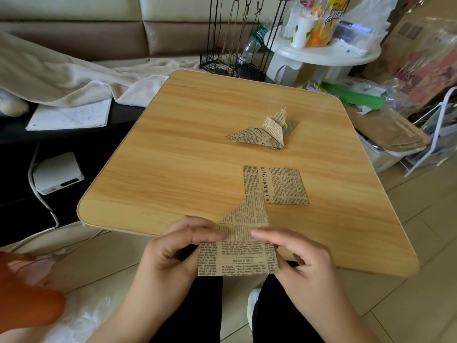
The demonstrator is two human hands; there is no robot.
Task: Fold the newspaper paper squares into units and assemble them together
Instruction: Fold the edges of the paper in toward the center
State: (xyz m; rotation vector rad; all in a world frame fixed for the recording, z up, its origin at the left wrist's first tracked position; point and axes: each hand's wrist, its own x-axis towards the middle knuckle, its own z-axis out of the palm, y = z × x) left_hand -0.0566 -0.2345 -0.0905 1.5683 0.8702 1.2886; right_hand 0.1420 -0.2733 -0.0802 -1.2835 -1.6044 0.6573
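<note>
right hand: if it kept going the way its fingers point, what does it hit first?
The right hand points left across the held newspaper square, toward the left hand. It would likely meet the left hand's fingertips first; depth between them is unclear.

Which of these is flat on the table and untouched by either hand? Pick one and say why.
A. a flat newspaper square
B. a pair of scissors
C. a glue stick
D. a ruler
A: a flat newspaper square rests on the wooden table, apart from both hands; the left hand and right hand each pinch the partly folded sheet at the table's near edge.
</note>
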